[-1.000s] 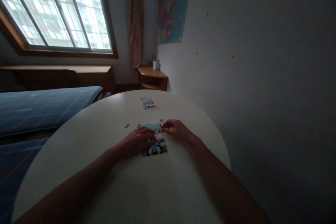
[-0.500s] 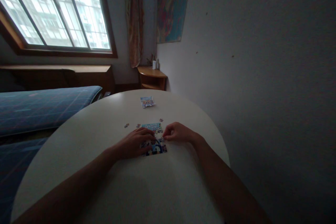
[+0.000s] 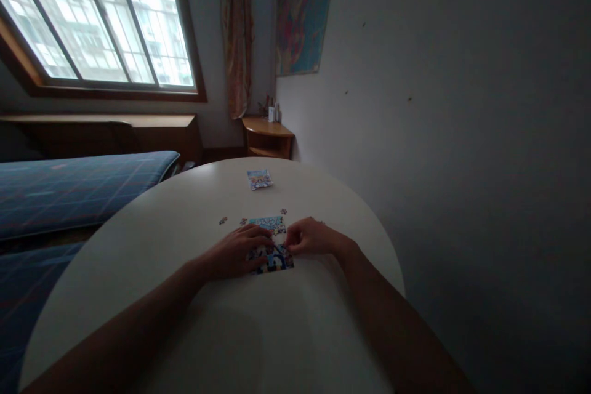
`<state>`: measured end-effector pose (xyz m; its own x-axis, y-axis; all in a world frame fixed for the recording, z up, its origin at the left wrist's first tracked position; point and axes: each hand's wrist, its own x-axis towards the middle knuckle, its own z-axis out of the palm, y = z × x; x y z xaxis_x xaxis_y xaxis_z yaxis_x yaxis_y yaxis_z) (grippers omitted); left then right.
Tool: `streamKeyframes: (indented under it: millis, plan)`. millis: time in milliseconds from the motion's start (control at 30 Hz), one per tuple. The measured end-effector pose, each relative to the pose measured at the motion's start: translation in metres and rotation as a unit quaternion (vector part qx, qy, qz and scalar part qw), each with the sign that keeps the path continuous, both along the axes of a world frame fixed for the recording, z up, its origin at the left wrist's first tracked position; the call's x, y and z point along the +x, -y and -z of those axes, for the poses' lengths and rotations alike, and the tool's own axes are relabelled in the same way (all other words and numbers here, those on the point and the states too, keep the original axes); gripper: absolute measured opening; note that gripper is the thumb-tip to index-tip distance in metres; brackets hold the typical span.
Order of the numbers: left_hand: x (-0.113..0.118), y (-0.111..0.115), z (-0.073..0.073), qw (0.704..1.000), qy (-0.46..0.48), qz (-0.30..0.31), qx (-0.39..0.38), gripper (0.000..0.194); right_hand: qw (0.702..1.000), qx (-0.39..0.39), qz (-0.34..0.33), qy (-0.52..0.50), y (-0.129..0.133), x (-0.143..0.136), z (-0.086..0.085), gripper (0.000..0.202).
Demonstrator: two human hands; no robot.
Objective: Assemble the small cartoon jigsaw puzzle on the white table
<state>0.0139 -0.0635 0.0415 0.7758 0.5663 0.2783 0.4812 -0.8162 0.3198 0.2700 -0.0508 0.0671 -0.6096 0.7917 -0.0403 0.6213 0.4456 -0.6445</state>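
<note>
A partly assembled jigsaw puzzle with a dark blue lower part lies on the table, and its light blue upper part sits just beyond, with a pale gap between the two. My left hand rests flat over the puzzle's left side, fingers spread and covering some of it. At the right edge of the gap, my right hand has thumb and forefinger pinched on a small puzzle piece, mostly hidden by the fingertips. Loose puzzle pieces lie beyond: one at left, one beside the upper part, another behind it.
The round white table carries a small printed picture packet near its far side. A wall runs close along the right. To the left is a blue plaid mattress; a wooden corner shelf stands behind the table.
My right hand has shifted slightly down at the puzzle's right edge, fingers still pinched. A bit of a loose piece now shows behind its knuckles. My left hand stays in place.
</note>
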Motion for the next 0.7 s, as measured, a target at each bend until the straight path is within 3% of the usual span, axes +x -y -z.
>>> streamKeyframes:
  millis: [400, 600, 700]
  plan:
    - [0.001, 0.0, 0.001, 1.0, 0.008, 0.001, 0.003, 0.03, 0.999, 0.017, -0.042, -0.011, -0.002, -0.001, 0.005, 0.013]
    - [0.002, 0.001, 0.0, 1.0, 0.0, -0.004, 0.0, 0.032, 0.999, 0.014, -0.035, 0.003, -0.003, -0.005, 0.005, 0.011]
    - [0.001, 0.001, 0.0, 1.0, 0.006, 0.002, -0.006, 0.031, 0.999, 0.046, -0.008, -0.015, -0.01, 0.007, 0.003, 0.016]
